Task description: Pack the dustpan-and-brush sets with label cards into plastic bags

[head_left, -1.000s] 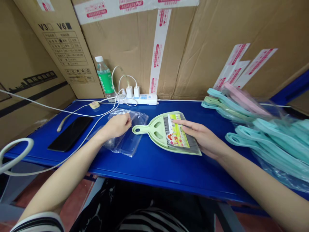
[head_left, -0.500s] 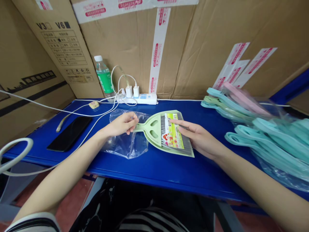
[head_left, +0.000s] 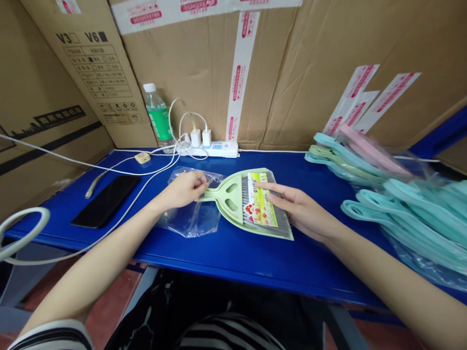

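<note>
A light green dustpan (head_left: 228,217) lies over the blue table, its handle pointing left. A small brush with grey bristles (head_left: 280,214) and a yellow-green printed label (head_left: 263,201) rests in it. My left hand (head_left: 186,188) is closed round the end of the handle. My right hand (head_left: 301,209) touches the label and the right edge of the dustpan, thumb and fingers apart. Under my left hand and the handle lies a clear plastic bag (head_left: 195,221), crumpled.
Wrapped turquoise, green and pink dustpan sets (head_left: 412,218) pile up at the right. A black phone (head_left: 105,201), white cables, a power strip (head_left: 222,149) and a bottle (head_left: 159,119) are at the left and back. Cardboard (head_left: 204,63) stands behind the blue table (head_left: 255,262).
My left hand and the handle end have shifted slightly left. The clear bag under them has moved a little left too. My right hand stays on the label and dustpan.
</note>
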Action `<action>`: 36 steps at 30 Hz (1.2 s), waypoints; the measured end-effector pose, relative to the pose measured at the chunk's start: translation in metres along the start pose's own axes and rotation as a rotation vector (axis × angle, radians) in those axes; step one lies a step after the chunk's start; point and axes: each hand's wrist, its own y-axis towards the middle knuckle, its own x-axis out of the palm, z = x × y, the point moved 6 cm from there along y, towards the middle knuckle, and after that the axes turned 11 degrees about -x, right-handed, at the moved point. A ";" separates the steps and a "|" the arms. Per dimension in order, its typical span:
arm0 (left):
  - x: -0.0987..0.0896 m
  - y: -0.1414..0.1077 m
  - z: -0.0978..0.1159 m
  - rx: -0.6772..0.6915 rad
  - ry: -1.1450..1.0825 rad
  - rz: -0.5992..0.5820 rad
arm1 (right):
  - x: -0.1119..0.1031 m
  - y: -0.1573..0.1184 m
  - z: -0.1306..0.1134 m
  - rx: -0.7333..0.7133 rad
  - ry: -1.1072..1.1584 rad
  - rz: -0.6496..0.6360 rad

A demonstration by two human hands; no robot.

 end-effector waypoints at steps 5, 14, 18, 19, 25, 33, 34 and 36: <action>0.011 0.000 0.006 0.088 -0.328 -0.164 | -0.001 0.001 0.003 0.016 0.028 0.014; 0.007 -0.002 0.012 0.213 -0.139 0.023 | 0.009 -0.002 -0.001 -0.034 -0.030 -0.155; -0.005 0.000 0.004 0.170 0.086 0.168 | 0.006 0.000 0.002 -0.005 -0.008 -0.124; -0.009 0.001 0.001 0.142 0.192 0.245 | 0.005 0.000 0.003 0.005 -0.001 -0.110; -0.015 0.007 -0.025 -0.186 0.673 0.292 | 0.000 0.001 0.006 0.043 0.033 -0.044; -0.009 0.004 -0.016 -0.189 0.566 0.154 | -0.001 0.000 0.003 0.033 0.036 -0.018; -0.010 0.004 -0.016 -0.185 0.558 0.159 | -0.001 0.000 0.003 0.036 0.040 -0.014; -0.011 0.005 -0.017 -0.185 0.566 0.170 | -0.001 0.000 0.004 0.039 0.046 -0.008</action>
